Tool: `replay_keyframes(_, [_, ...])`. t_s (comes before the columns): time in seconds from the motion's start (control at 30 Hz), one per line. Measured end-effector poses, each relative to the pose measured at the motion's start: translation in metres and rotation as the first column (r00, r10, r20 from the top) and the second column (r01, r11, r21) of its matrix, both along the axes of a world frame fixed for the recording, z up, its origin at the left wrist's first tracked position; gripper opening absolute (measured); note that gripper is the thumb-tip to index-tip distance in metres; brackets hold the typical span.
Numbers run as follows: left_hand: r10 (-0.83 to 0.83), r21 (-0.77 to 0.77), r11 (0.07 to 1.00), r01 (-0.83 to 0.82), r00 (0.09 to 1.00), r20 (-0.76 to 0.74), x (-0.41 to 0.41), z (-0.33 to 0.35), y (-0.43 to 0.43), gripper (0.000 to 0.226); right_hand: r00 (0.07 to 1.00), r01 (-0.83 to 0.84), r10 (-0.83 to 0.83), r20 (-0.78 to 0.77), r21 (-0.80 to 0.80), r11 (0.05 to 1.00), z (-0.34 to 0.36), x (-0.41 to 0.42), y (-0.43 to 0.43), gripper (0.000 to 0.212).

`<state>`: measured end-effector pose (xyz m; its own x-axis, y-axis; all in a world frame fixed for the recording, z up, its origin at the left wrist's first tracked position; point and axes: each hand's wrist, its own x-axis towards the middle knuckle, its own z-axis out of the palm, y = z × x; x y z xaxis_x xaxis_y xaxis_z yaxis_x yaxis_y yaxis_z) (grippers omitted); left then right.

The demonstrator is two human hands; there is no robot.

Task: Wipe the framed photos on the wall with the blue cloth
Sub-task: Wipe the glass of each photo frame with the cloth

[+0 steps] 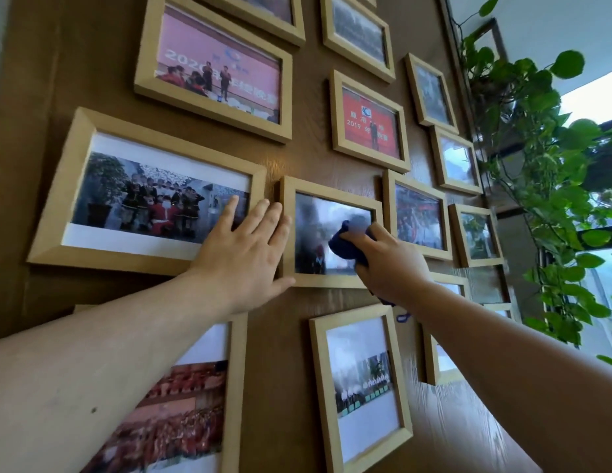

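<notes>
Several light wooden framed photos hang on a brown wood-grain wall. My right hand point(388, 264) grips a bunched dark blue cloth point(349, 247) and presses it against the glass of the small middle frame point(327, 233), at its right half. A loop of the cloth dangles below my wrist. My left hand point(245, 249) lies flat with fingers spread, touching the left edge of that small frame and the lower right corner of the large frame point(147, 196) beside it.
A trailing green plant point(550, 172) hangs on a dark shelf at the right, close to the outermost frames. Bright windows lie behind it. More frames hang above point(216, 66), below point(361, 380) and to the right point(417, 216).
</notes>
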<state>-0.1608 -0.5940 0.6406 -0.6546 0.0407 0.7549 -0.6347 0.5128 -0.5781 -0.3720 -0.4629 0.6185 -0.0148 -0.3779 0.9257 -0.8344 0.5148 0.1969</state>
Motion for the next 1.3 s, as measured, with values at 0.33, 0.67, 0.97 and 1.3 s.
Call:
replay_keyframes(0.33, [-0.01, -0.074, 0.997, 0.007, 0.999, -0.038, 0.151, 0.011, -0.043, 0.095, 0.968, -0.249, 0.252, 0.004, -0.144, 0.958, 0.034, 0.146, -0.05, 0.05])
replay_keyframes(0.67, [0.03, 0.035, 0.999, -0.026, 0.991, -0.128, 0.207, 0.025, -0.093, 0.113, 0.949, -0.316, 0.313, -0.045, -0.174, 0.933, 0.066, 0.24, -0.108, 0.053])
replay_keyframes(0.97, [-0.096, 0.123, 0.985, 0.123, 0.974, -0.207, 0.189, 0.024, -0.113, 0.107, 0.972, -0.237, 0.236, -0.021, -0.121, 0.964, 0.079, 0.247, -0.146, 0.055])
replay_keyframes(1.3, [-0.154, 0.091, 0.98, 0.178, 0.963, -0.223, 0.182, 0.022, -0.126, 0.11, 0.979, 0.107, -0.083, 0.185, -0.124, 0.986, 0.06, 0.16, -0.101, 0.051])
